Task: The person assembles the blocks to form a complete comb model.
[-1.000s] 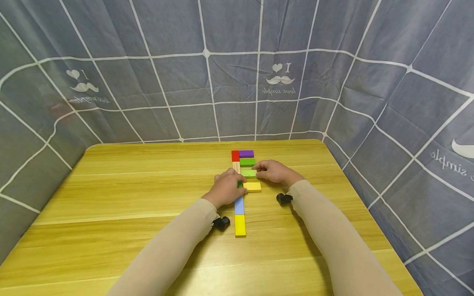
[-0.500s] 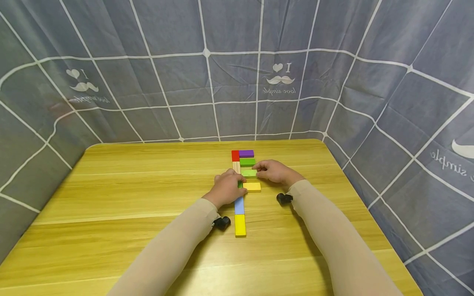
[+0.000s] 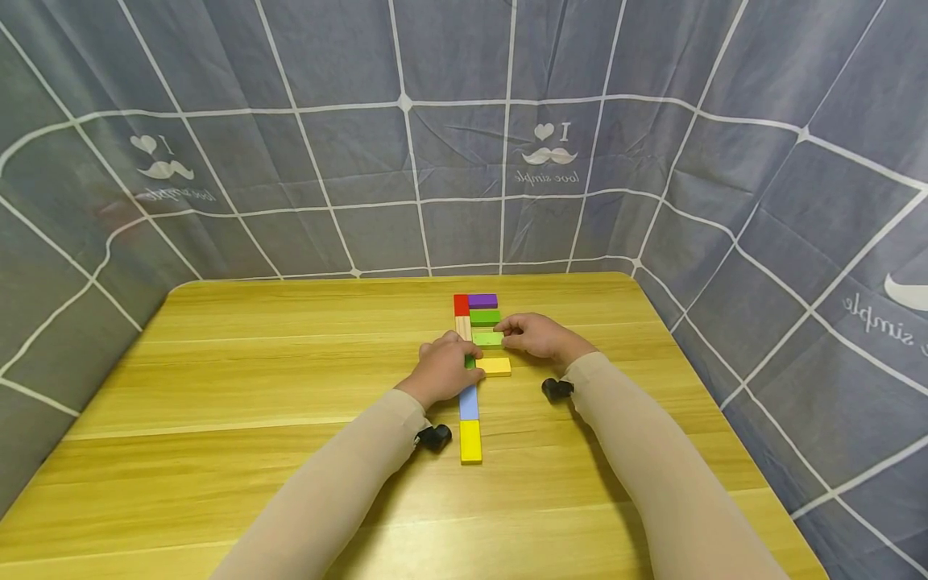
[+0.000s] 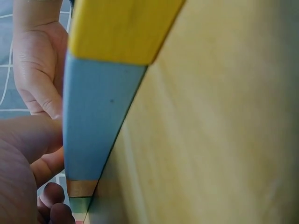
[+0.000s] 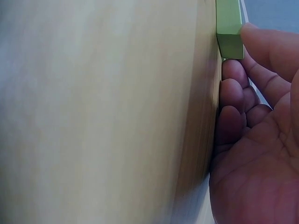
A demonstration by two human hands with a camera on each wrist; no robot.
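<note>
In the head view, colored wooden blocks form a line running away from me: yellow (image 3: 470, 443), blue (image 3: 468, 403), green (image 3: 470, 362) partly hidden, bare wood (image 3: 462, 326) and red (image 3: 461, 305). My left hand (image 3: 441, 370) rests across this line, index and thumb spread, their tips near the side blocks. A light green block (image 3: 488, 339) juts out to the right, its outer end pinched by my right hand (image 3: 538, 336). In the right wrist view, the thumb touches the side of that light green block (image 5: 230, 18). An orange-brown block (image 4: 83, 188) shows past the blue one in the left wrist view.
More blocks lie crosswise right of the line: purple (image 3: 482, 301) and green (image 3: 485, 318) farther off, a lighter yellow one (image 3: 495, 367) nearer. All lie on a wood-grain table (image 3: 254, 387). A grey gridded curtain (image 3: 464, 161) surrounds the table's back and sides.
</note>
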